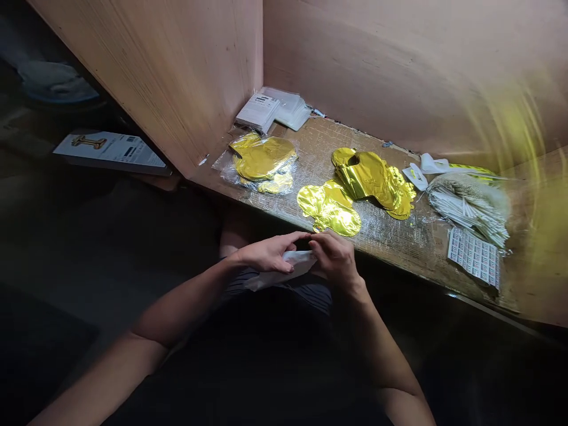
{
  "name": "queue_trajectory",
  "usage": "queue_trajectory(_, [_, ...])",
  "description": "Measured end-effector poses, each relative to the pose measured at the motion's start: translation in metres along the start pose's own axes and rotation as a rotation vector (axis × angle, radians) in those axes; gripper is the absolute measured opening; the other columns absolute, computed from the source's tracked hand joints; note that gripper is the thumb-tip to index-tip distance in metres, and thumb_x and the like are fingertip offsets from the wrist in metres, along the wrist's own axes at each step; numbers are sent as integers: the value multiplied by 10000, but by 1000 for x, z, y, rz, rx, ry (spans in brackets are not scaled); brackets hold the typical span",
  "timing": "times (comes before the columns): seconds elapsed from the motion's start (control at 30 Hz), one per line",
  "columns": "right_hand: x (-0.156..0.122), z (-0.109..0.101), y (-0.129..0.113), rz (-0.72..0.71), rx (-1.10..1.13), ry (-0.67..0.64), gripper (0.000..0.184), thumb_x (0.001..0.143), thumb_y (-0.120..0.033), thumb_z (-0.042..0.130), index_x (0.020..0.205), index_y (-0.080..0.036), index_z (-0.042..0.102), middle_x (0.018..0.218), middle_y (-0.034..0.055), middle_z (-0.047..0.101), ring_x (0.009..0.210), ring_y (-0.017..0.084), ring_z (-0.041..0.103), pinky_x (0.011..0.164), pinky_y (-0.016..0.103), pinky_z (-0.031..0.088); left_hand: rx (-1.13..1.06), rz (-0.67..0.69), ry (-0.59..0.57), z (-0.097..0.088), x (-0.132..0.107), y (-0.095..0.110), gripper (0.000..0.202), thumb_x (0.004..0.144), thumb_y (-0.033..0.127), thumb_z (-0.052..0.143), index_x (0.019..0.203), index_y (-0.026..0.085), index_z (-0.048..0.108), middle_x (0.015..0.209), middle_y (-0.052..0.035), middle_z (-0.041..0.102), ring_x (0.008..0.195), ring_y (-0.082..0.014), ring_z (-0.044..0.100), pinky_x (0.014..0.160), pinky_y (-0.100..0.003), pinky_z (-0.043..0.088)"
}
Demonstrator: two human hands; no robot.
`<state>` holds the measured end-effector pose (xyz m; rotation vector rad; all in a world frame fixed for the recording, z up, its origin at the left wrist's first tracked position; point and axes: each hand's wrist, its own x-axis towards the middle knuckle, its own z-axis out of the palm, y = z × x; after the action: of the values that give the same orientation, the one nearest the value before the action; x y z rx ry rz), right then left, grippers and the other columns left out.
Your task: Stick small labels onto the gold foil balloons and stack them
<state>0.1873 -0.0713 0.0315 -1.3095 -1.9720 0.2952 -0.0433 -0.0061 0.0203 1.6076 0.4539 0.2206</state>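
Two hands close on one thin white packet (298, 258), held over the lap just short of the front edge of the desk (399, 236). The left hand (266, 253) lies along its top and pinches it from the side. The right hand (336, 258) pinches the upper edge with its fingertips, so the slack end droops toward the left wrist. Holding it this near the body likely steadies the finger work. On the desk the goods lie sorted by kind, within reach: a loose gold balloon (329, 208) nearest, a balloon stack (373, 177) behind it, bagged balloons (261, 160) to the left, white sticks (470, 207) and a sticker sheet (474, 257) to the right.
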Motion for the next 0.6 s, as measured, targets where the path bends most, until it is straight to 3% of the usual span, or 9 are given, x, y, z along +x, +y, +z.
queue_trajectory(0.07, [4, -7, 2, 87, -1, 10, 105, 1040, -266, 611, 1076, -236, 705, 950, 52, 705, 804, 189, 676, 746, 333, 561, -87, -4, -26, -1, -1, -6, 981, 781, 196, 719, 1661, 208, 286, 879, 28, 555, 731, -136, 545, 635, -215, 426])
queue_trajectory(0.13, [6, -10, 2, 117, 4, -64, 104, 1039, -286, 617, 1068, -229, 699, 978, 59, 688, 818, 190, 664, 750, 331, 547, -117, 20, -45, -1, -1, -8, 944, 781, 190, 722, 1639, 212, 331, 900, 20, 558, 755, -137, 544, 649, -217, 435])
queue_trajectory(0.23, [8, -8, 0, 108, 53, -196, 143, 1051, -292, 578, 979, -220, 678, 971, 64, 668, 875, 196, 648, 798, 333, 523, -98, 59, -49, -1, -3, -9, 873, 773, 177, 714, 1591, 208, 413, 909, 13, 564, 760, -138, 547, 649, -216, 434])
queue_trajectory(0.3, [12, -5, 3, 154, 82, -200, 182, 1045, -310, 562, 927, -215, 664, 944, 59, 665, 875, 196, 630, 811, 332, 504, -53, 43, -33, -4, -4, -9, 901, 780, 189, 704, 1620, 204, 378, 899, 15, 574, 751, -143, 562, 650, -219, 437])
queue_trajectory(0.43, [42, -4, 32, 476, 132, -140, 234, 953, -386, 592, 832, -193, 642, 805, 32, 655, 760, 180, 579, 712, 305, 459, 299, -94, 54, -14, 5, -9, 1044, 792, 184, 675, 1711, 181, 180, 800, 34, 606, 684, -168, 582, 657, -237, 431])
queue_trajectory(0.5, [64, -9, 53, 590, 118, -210, 247, 891, -397, 603, 766, -184, 625, 707, 8, 605, 673, 158, 520, 643, 291, 408, 532, -185, 87, -17, 17, -7, 1103, 782, 137, 666, 1727, 198, 102, 799, 13, 659, 682, -198, 619, 666, -252, 431])
queue_trajectory(0.6, [89, -24, 76, 576, 52, -393, 243, 833, -376, 596, 686, -184, 585, 630, -23, 529, 603, 122, 428, 593, 277, 333, 750, -253, 53, -15, 35, -5, 1176, 770, 85, 668, 1731, 237, 8, 887, -49, 741, 747, -242, 696, 684, -269, 444])
